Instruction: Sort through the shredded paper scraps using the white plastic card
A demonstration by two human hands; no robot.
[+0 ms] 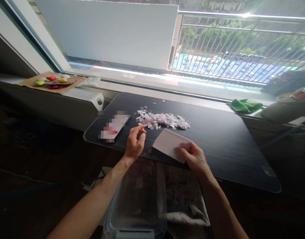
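A loose heap of small white and pinkish paper scraps (162, 120) lies on the dark wood-grain table (217, 139). My right hand (195, 158) grips a pale, flat card-like sheet (171, 144) by its right end, thumb on top. The sheet is held tilted just in front of the heap. My left hand (136, 142) is to the left of the sheet, palm turned inward, fingers loosely bent and apart, with nothing visible in it. Its fingertips are near the heap's left front edge; whether they touch any scraps I cannot tell.
A phone (116, 127), partly blurred out, lies at the table's left. Below the front edge sit a clear plastic bin (142, 212) and a pale bag (189, 217) with scraps. On the sill are a green cloth (245, 106) and cardboard (25, 81) with coloured objects.
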